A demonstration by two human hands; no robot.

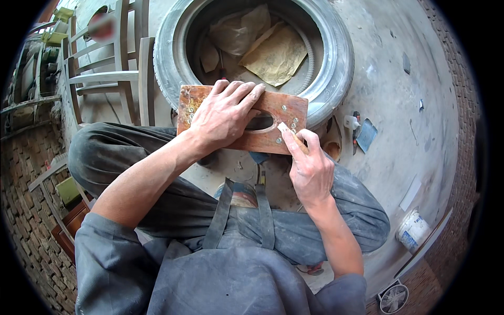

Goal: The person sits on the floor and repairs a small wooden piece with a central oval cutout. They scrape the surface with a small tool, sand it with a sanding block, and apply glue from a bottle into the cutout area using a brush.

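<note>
Closest to me hangs my dusty grey apron [236,262], its straps running up between my knees, and my trousers are just as grey with dust. Above my lap my right hand [311,169] has its fingers pressed together around a small tool with a pale tip [286,129], a pinch grip with the tip set against the board's lower right part, just beside a cluster of screws [292,124]. My left hand [223,116] lies flat on the reddish wooden board [278,113], fingers spread a little and pressing down, steadying it where it rests on the near rim of an old tyre [336,63]. The board has an oval slot cut through it [261,123] and more screws near its left end [190,111]. As I judge it, the slot and the screws are already in place and what remains is the fine work around the right-hand screws (I cannot tell whether they are fully driven). Inside the tyre lie crumpled sheets of brownish paper [275,52]. To my right, on the concrete floor [399,105], sit a blue scraper [366,134] and, farther out, a white bucket [412,231]; to my left stand wooden chair frames [113,68].
</note>
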